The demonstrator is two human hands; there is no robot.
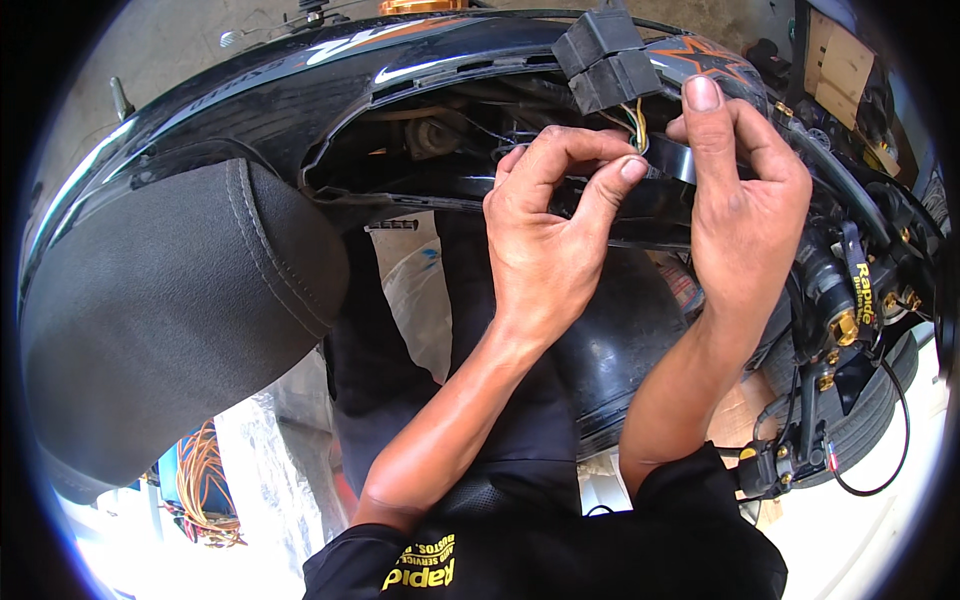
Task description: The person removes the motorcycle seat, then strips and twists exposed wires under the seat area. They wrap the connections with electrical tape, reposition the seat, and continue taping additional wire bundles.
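Observation:
Bundled thin coloured wires (637,125) run down from a black block-shaped connector (608,68) above the open bay of a motorcycle. Thumb and forefinger of my left hand (548,225) pinch the wires just below the connector. My right hand (745,185) is closed round a roll of black tape (671,160), right beside the wires. Its thumb points up, and its fingers partly cover the roll. Whether a strip of tape is on the wires is hidden by my fingertips.
A black seat (180,310) fills the left side. Glossy black bodywork (260,90) curves behind the bay. At right stand handlebar controls with cables and gold bolts (845,326), above a tyre (880,400). Orange cord (205,480) lies coiled at lower left.

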